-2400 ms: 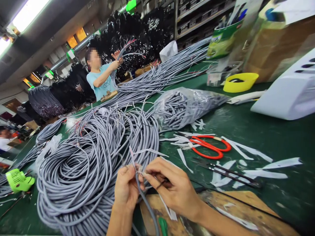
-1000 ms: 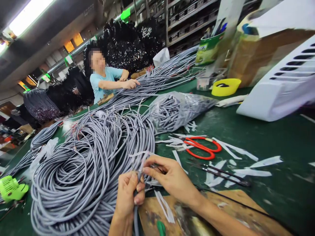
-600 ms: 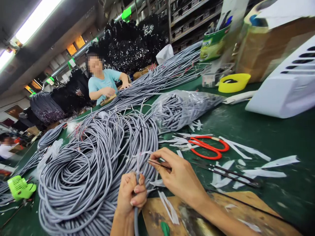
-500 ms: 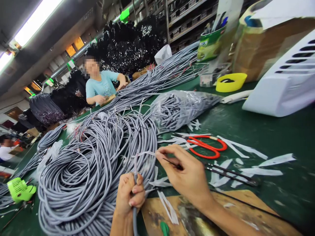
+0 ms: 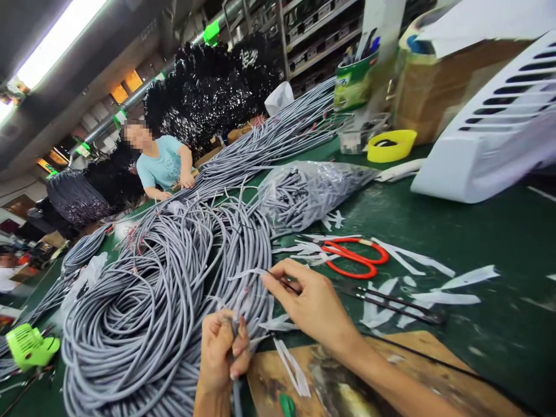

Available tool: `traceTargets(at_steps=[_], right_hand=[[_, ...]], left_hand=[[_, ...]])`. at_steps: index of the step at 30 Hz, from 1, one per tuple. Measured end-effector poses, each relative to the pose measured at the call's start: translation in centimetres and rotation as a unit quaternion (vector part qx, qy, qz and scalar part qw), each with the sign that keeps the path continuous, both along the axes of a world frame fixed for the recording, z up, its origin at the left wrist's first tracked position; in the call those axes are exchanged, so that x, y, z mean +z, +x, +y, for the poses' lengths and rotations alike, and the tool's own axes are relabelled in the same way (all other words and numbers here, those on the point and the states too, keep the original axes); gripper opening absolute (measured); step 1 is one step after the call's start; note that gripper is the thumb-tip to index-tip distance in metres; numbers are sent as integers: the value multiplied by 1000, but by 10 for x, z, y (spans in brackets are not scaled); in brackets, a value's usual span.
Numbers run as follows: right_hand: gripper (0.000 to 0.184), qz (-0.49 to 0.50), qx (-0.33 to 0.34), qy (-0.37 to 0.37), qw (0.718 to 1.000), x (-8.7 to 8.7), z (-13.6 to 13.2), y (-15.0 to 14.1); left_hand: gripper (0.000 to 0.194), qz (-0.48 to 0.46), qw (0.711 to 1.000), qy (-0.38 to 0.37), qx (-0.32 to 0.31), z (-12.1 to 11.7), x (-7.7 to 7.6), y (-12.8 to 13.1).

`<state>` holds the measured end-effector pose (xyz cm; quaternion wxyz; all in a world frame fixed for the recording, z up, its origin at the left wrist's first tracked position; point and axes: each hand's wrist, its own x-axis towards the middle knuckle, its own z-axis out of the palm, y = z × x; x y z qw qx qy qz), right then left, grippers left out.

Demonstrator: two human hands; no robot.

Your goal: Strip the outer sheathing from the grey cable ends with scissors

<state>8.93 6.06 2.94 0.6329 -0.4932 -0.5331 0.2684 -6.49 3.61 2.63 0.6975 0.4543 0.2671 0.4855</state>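
My left hand point(image 5: 226, 350) is closed round a grey cable point(image 5: 236, 389), which stands roughly upright with its stripped end above the fingers. At that end are thin, pale and pinkish strands, too blurred to tell apart. My right hand point(image 5: 315, 304) pinches a narrow white strip point(image 5: 248, 273) between thumb and forefinger. The strip's free end points left, above the cable end and apart from it. A thin dark tool tip also shows among the right fingers; its kind is unclear. Left of both hands lies a big coil of grey cables point(image 5: 93, 324).
Red-handled scissors point(image 5: 382, 255), dark tweezers point(image 5: 403, 304) and loose white strips point(image 5: 467, 281) lie on the green table. Beyond is a plastic bag of cable pieces point(image 5: 299, 194). A stained brown board point(image 5: 264, 376) lies in front. A co-worker point(image 5: 160, 165) handles cables across the table.
The white strip, which reached the cable end before, now points away above it. My right hand has shifted slightly left with the whole view. The co-worker's arms have moved.
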Motion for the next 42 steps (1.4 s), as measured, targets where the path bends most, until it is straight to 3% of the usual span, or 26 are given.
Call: traceTargets(at_steps=[2,4,9,13,16,18,20,23,27,33,35,39,40,42], right_hand=[[25,31,-34,-3,999,1,-1,2],[32,61,-16,5,998,3,-4,1],[53,24,168,60,984,4,-15,-7],[23,-82,93,99,987,1,-17,-13],[21,-125,70,129,981,1,-17,-16],[20,-133,67,133,980,1,-17,-16],[19,-135,63,122,981,1,-18,-14],[18,-126,78,87,985,2,-17,-12],[19,-56,149,-28,987,-2,-11,-14],[23,8,339,-166,926,-16,2,-27],[21,-3,295,-175,939,-17,4,-24],[23,24,85,-111,990,-8,4,-8],[26,43,79,-90,992,-4,4,-4],[29,67,133,-62,987,1,2,1]], left_hand=[[28,38,995,49,83,-1,1,-1],[25,96,977,84,170,-2,1,0],[23,241,922,114,280,-7,1,8],[20,315,892,127,299,-8,-3,13],[25,347,839,198,369,-9,-6,13],[30,358,822,231,377,-9,-8,12],[36,355,843,199,352,-8,-7,12],[49,302,889,82,335,-2,-3,11],[50,164,940,-22,298,5,8,10],[32,10,977,-100,188,4,14,5],[30,8,980,-115,161,3,14,3],[37,59,979,-113,161,3,17,0],[38,78,977,-107,168,3,17,1],[41,115,973,-94,179,2,18,2]])
